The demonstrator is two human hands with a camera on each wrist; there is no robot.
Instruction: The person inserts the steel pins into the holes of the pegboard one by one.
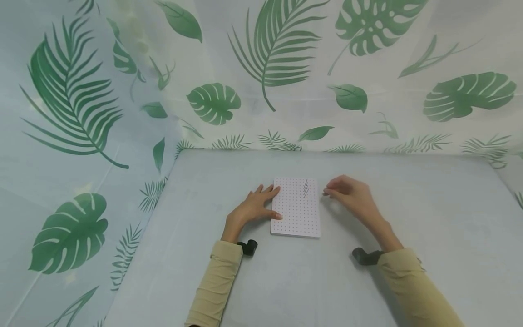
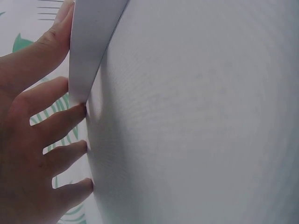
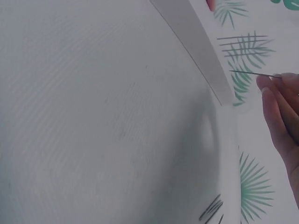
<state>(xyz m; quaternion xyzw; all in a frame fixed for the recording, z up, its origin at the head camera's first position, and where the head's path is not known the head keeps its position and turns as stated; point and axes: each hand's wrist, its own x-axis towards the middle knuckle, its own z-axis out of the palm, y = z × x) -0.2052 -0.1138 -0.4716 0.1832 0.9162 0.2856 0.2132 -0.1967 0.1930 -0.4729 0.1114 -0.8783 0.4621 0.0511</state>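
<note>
A white rectangular board (image 1: 295, 214) with a grid of small holes lies on the table. Several thin dark pins (image 1: 305, 188) stand in it near its far right corner; the right wrist view shows them jutting from its top. My left hand (image 1: 255, 206) rests at the board's left edge, fingers spread and fairly straight, thumb and a fingertip over the top. Just right of the board, my right hand (image 1: 352, 195) pinches one thin dark pin (image 3: 254, 73) between thumb and fingertips. That pin points toward the board, apart from the standing ones.
Several loose dark pins (image 3: 211, 208) lie on the tabletop in the right wrist view. The pale table (image 1: 286, 281) ends at a white curtain (image 1: 253, 122) with green leaf prints at the back and left. Dark wrist mounts (image 1: 249, 247) sit by both yellowish cuffs.
</note>
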